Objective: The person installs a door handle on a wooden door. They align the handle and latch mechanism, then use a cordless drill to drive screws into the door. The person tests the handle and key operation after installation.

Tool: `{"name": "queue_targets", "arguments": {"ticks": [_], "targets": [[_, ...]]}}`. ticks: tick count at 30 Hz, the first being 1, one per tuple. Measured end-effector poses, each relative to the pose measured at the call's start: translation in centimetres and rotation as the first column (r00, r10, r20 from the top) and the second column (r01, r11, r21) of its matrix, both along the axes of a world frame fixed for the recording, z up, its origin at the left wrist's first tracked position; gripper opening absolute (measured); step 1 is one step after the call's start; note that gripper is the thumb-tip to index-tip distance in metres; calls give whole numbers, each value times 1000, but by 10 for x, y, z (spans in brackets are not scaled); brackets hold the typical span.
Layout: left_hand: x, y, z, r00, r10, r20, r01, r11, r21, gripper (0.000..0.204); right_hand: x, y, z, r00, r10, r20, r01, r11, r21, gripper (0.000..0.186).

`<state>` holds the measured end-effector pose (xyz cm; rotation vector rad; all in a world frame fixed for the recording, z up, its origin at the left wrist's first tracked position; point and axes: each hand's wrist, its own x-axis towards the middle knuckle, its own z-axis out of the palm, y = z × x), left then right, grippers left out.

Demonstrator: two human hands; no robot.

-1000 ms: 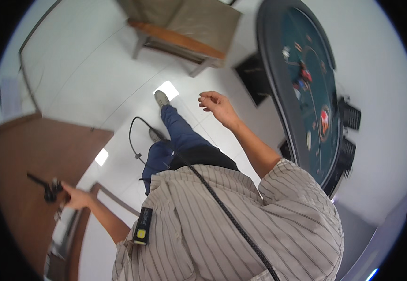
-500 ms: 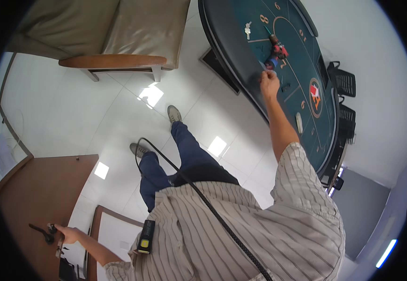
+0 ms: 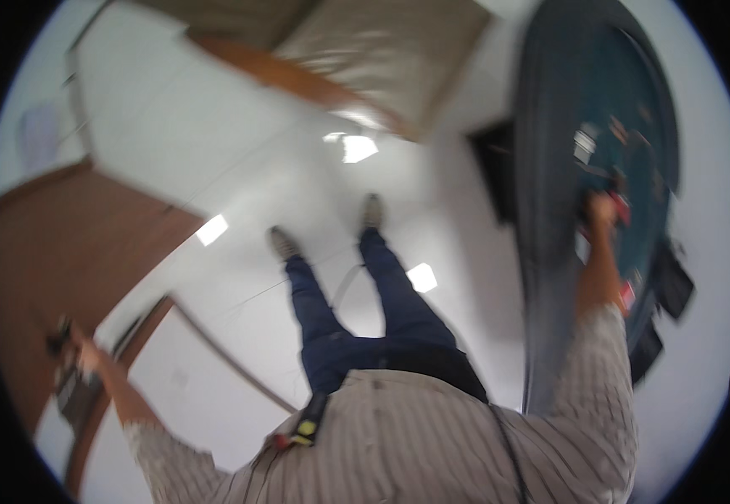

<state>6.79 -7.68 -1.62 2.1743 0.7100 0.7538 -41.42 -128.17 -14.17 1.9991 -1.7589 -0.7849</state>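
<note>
My right hand [image 3: 602, 208] is now down on the green felt table [image 3: 634, 126], and half a second ago it was only arriving at the edge; one second ago it was lifted in the air, far from the table. So the arm has gone fully stretched, and I judge that the reaching is finished and the work on the table surface begins. The hand lies at a small red thing [image 3: 621, 210] on the felt, touching it or just beside it. The picture is blurred by my head movement, so I cannot tell if the fingers are closed on it or only resting.

My left hand [image 3: 79, 353] stays stretched out to the side, low at the left, as in the earlier pictures. It is closed around a dark object [image 3: 58, 336] with a handle shape; I cannot tell what kind of object this is.

About containers: I see no clear box or tray. On the felt there are some small pieces, white [image 3: 583, 143] and red, lying loose near my right hand. A beige armchair [image 3: 382, 59] stands on the white floor [image 3: 239, 168] ahead of my feet.
</note>
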Motion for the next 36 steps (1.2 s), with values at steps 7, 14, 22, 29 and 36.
{"name": "queue_targets", "arguments": {"ticks": [7,14,22,29,36], "targets": [[-7,-49,-13,992,78,103,-71,995,-72,54,38,39,48,346,118,931,67,986,-151,34],[-10,-103,-3,951,-8,308,55,988,-143,54,228,290,92,-158,-238,958,-475,869,138,34],[-14,-114,3,972,79,221,-55,992,-114,48,465,717,116,239,-585,775,-914,134,384,32],[-14,-127,-1,980,164,110,-126,949,-289,49,512,948,126,423,-726,542,-883,-196,426,26],[-14,-129,-11,960,185,211,-102,930,-353,49,517,991,124,407,-723,558,-901,-216,377,26]]}}
